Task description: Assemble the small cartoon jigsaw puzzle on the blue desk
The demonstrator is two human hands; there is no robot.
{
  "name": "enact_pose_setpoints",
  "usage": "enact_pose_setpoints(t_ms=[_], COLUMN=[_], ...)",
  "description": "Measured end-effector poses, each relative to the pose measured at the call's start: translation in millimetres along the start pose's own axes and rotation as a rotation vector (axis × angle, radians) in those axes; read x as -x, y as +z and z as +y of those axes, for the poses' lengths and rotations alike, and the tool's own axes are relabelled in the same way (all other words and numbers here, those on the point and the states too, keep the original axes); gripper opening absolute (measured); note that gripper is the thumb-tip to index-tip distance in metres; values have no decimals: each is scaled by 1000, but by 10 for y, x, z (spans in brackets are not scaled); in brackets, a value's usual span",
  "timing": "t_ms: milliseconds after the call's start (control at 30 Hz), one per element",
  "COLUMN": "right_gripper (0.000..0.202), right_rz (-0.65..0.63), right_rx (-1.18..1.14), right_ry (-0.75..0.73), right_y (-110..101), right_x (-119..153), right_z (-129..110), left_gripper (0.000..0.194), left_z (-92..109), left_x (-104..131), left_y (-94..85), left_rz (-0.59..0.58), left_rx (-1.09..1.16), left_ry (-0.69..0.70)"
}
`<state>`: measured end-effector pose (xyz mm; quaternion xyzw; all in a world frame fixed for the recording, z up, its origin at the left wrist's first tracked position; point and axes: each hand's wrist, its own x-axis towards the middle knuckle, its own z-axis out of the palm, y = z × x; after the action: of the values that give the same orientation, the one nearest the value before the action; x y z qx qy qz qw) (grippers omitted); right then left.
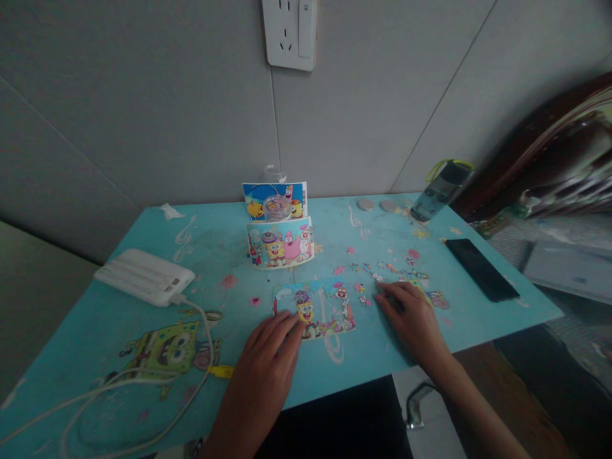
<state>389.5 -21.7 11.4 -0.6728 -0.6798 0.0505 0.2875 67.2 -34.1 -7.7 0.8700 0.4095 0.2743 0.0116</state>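
Note:
A partly assembled jigsaw puzzle [329,328] lies on the blue cartoon-printed table, its middle showing the tabletop through a gap. My left hand [270,357] rests flat over the puzzle's lower left part, fingers stretched out. To the right, loose puzzle pieces [367,267] are scattered in a loose band. My right hand [414,315] is low over the table there, its index finger and thumb apart. One pale puzzle piece [377,277] sits right at its fingertips. Behind the puzzle, a picture card [282,245] with the same cartoon characters leans upright.
A second card [299,191] and a clear round container [277,207] stand behind. A white power bank [143,275] with a cable [205,319] lies left. Two silvery discs [366,204], a water bottle [440,191] and a black phone [480,269] are toward the right.

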Motion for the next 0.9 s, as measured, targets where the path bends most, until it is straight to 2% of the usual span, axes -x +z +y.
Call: enact_pose_setpoints(t_ms=[100, 300, 600, 767, 900], right_gripper=[33, 23, 13, 10, 20], right_rz=[11, -73, -126, -149, -137], right_rx=[68, 70, -28, -77, -129], right_ry=[-75, -134, -81, -22, 3], right_y=[13, 42, 17, -10, -68], right_x=[5, 43, -3, 9, 35], right_z=[-59, -182, -160, -201, -243], left_gripper=[42, 43, 32, 35, 34], left_z=[13, 39, 50, 61, 55], left_x=[-4, -16, 24, 26, 28], left_y=[-18, -89, -68, -56, -49], left_rz=[0, 46, 57, 37, 34], left_rx=[10, 8, -105, -106, -92], left_ry=[1, 11, -212, -244, -245])
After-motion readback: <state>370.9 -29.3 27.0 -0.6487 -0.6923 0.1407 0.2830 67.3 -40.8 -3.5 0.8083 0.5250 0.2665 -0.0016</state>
